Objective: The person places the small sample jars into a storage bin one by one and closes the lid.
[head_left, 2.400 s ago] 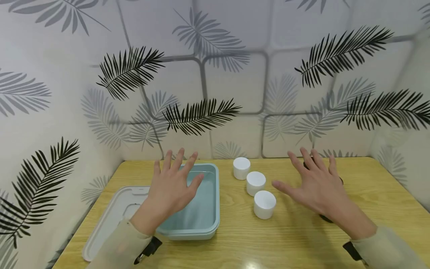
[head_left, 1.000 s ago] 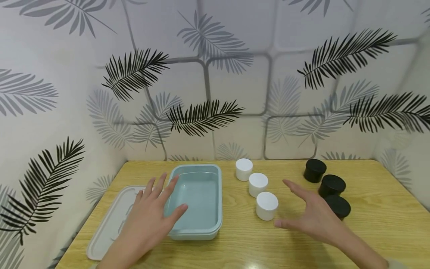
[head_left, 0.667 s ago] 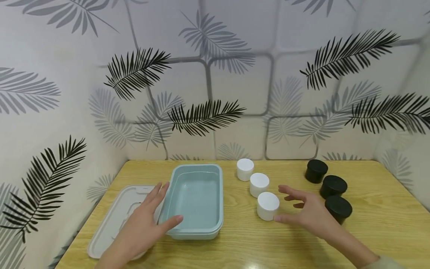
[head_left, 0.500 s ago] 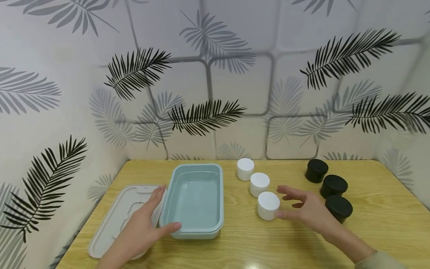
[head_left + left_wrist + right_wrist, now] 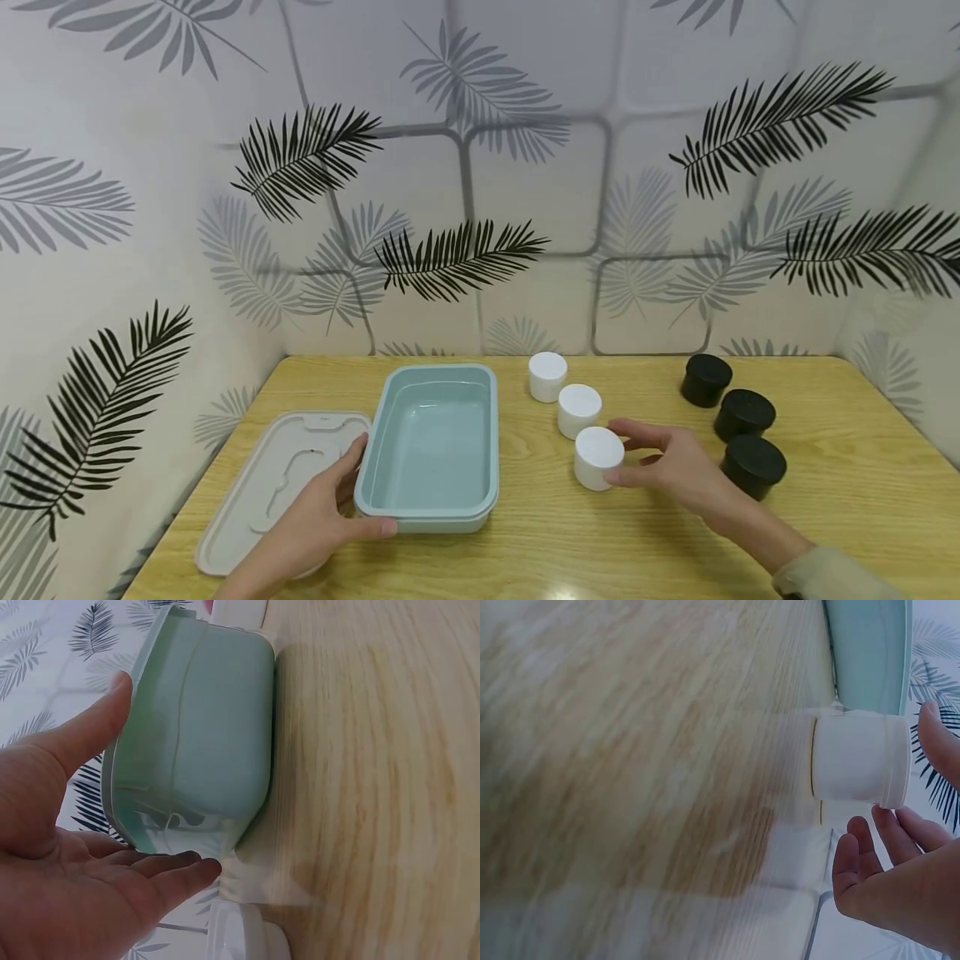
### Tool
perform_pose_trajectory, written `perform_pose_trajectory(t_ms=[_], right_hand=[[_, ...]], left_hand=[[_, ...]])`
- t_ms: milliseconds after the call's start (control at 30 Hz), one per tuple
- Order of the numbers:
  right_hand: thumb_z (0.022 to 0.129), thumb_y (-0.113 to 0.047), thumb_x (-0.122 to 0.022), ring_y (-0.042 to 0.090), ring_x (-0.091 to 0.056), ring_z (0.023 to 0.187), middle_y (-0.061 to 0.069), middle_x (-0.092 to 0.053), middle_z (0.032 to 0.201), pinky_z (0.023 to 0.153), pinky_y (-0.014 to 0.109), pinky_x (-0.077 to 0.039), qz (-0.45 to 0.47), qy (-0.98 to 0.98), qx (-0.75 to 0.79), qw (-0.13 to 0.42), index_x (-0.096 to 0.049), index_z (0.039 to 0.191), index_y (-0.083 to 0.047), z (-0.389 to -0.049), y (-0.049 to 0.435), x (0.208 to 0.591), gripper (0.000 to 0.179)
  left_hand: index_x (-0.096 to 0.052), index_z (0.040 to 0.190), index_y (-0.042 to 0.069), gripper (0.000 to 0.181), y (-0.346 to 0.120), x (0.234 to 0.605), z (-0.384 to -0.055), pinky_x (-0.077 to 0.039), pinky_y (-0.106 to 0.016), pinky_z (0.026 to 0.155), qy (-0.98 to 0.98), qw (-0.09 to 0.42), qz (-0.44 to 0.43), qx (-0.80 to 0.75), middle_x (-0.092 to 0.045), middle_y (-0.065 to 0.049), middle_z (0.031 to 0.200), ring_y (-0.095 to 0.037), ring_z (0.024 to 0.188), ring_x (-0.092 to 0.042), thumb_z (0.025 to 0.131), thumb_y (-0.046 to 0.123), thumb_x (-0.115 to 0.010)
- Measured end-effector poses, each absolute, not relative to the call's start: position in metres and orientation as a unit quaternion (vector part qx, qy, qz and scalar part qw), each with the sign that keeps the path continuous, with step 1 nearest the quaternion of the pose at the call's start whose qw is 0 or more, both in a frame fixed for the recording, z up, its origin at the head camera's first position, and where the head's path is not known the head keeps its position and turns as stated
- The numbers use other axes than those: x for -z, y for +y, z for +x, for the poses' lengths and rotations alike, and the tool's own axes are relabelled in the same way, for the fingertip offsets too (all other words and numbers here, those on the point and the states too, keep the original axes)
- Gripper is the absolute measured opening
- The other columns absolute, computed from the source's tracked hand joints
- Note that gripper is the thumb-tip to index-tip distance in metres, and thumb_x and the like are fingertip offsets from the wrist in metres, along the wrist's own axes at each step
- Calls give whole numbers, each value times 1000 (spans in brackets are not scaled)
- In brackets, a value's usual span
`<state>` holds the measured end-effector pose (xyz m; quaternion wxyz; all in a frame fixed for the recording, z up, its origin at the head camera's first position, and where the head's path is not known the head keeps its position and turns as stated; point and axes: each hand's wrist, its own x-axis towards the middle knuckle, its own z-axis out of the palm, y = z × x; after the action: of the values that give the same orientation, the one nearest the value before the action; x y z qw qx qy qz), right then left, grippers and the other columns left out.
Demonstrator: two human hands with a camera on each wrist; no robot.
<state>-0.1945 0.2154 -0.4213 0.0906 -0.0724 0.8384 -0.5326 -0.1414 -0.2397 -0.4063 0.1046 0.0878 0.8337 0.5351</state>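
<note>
My left hand [image 5: 315, 512] is at the near left corner of a light blue plastic food container [image 5: 493, 450]. In the left wrist view the thumb reaches the container's rim, while the outstretched fingers lie along its side wall [image 5: 225, 712]. My right hand [image 5: 675, 471] is at the nearest white lidded jar [image 5: 598, 454], thumb in front and index finger behind. From the right wrist, a fingertip meets the lid edge of the white jar [image 5: 851, 757], and the thumb appears apart from it. This jar stands upright on the table.
Two more white jars [image 5: 547, 379] [image 5: 579, 410] stand behind it in a slanting row. To the right are three black lidded jars [image 5: 707, 382], close to my right wrist. A pale lid [image 5: 243, 508] lies left of the container, under my left forearm. A patterned wall backs the wooden table [image 5: 555, 533].
From raised and spread, both hands have come down. The left has moved to the container's corner, and the right has closed in on the nearest white jar. Containers and jars stay put.
</note>
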Motion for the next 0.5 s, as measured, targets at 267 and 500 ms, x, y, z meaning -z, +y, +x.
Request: perform_pose_trajectory(t_ms=[267, 500], right_hand=[[85, -24, -92, 29, -60, 121, 13, -67, 137, 94, 38, -53, -68, 842, 527, 97, -58, 150, 0, -198, 214, 426, 77], [85, -23, -92, 26, -60, 118, 10, -71, 129, 93, 39, -52, -83, 843, 524, 89, -63, 146, -2, -201, 214, 429, 71]], left_hand=[[-2, 167, -3, 122, -243, 411, -143, -46, -28, 106, 796, 121, 109, -583, -8, -25, 171, -43, 150, -34, 85, 15, -91], [-1, 168, 0, 123, -244, 414, -146, -48, -25, 102, 778, 137, 97, -605, -8, -23, 172, -43, 149, -35, 85, 12, -91]])
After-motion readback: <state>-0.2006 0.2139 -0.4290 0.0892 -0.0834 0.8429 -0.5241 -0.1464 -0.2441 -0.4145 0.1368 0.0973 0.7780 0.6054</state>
